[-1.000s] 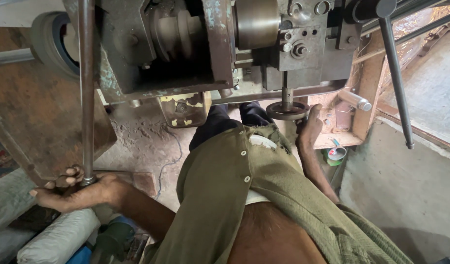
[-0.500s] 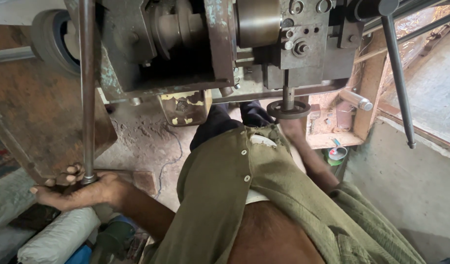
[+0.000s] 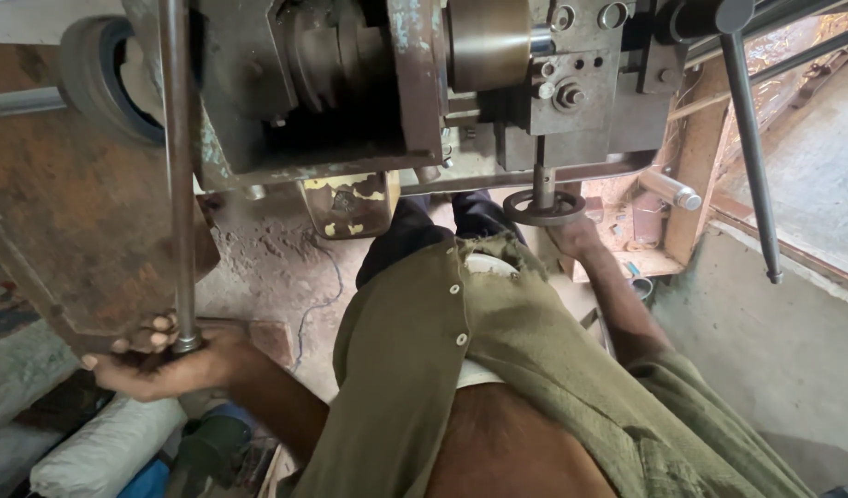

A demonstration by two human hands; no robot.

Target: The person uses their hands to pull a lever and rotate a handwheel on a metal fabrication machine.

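Note:
I look down my olive shirt [image 3: 498,369] at a worn grey metal-working machine [image 3: 396,83]. My left hand [image 3: 157,364] is closed round the bottom end of a long upright steel rod [image 3: 177,184] at the left, beside a rusty plate. My right hand [image 3: 576,238] is at the lower right rim of a small round handwheel [image 3: 544,207] that hangs on a short shaft under the machine. Its fingers curl under the wheel and are partly hidden.
A long dark lever with a ball end [image 3: 751,157] slants down at the right. A rubber tyre [image 3: 101,83] sits at upper left, a rusty steel plate [image 3: 64,231] below it, a white sack [image 3: 111,447] at lower left. A wooden frame [image 3: 691,175] and a concrete ledge [image 3: 793,341] close the right side.
My right hand has dropped from beside the handwheel, fingers up, to under its rim. My left hand keeps its hold on the rod.

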